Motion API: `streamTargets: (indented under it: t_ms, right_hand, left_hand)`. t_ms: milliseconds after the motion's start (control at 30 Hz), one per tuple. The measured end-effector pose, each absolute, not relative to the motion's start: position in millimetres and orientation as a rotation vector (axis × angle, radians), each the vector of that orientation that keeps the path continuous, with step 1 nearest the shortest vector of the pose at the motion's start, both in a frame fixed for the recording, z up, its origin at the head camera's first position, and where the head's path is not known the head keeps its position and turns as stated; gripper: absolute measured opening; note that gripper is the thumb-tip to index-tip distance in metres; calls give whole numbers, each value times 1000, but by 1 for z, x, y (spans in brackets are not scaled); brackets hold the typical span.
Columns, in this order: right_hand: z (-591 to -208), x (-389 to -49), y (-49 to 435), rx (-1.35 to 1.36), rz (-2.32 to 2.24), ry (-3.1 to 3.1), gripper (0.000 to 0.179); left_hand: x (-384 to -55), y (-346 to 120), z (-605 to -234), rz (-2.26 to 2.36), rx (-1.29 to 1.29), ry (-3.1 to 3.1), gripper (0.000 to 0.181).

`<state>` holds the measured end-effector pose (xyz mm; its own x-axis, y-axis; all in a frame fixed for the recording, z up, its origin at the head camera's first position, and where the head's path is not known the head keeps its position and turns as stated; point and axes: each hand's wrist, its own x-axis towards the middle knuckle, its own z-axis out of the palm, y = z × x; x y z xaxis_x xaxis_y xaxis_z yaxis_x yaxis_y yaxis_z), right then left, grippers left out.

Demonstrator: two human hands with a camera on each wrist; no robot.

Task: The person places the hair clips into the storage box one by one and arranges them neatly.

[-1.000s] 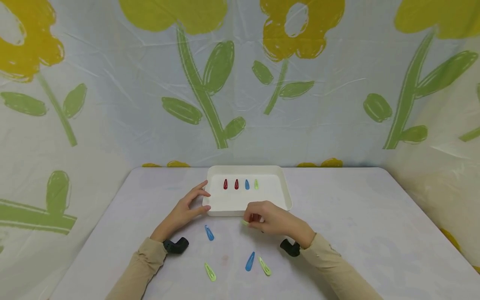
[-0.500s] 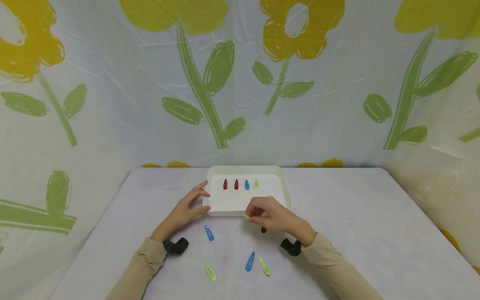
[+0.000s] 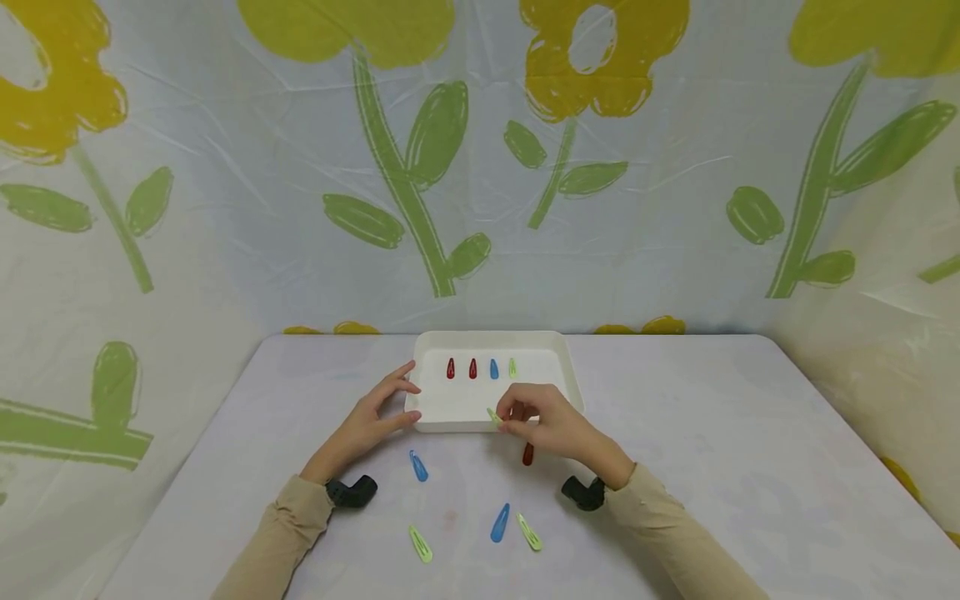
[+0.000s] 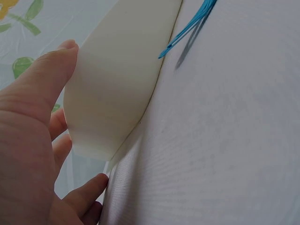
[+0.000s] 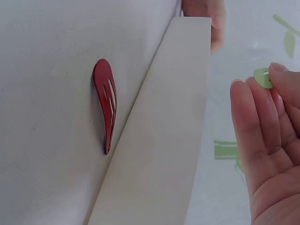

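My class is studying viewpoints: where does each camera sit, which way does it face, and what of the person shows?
Head: on the head, facing forward and down at the white tray; left hand, right hand and sleeves show.
Left wrist: on that wrist, facing the tray's outer wall and a blue clip; the left hand shows.
Right wrist: on that wrist, facing the tray's outer wall and a red clip; both hands show, the left partly.
Shared: head and right wrist both show the red clip and the pinched green clip.
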<state>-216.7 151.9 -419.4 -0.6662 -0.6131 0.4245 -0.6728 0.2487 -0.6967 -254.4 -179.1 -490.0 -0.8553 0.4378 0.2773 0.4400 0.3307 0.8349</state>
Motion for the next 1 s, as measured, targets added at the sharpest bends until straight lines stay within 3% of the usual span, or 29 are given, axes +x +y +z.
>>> streamTargets:
  t_ms: [633,1000]
  right_hand:
    - [-413,-215,151,877,1467,-2505,12]
    - [-380,-197,146,833,1584,-2456,10]
  left_hand:
    - [-253,-177,-488,-1640,-848,-2545,36]
    - [-253,-179,-488,-1622,-813,-2586,37]
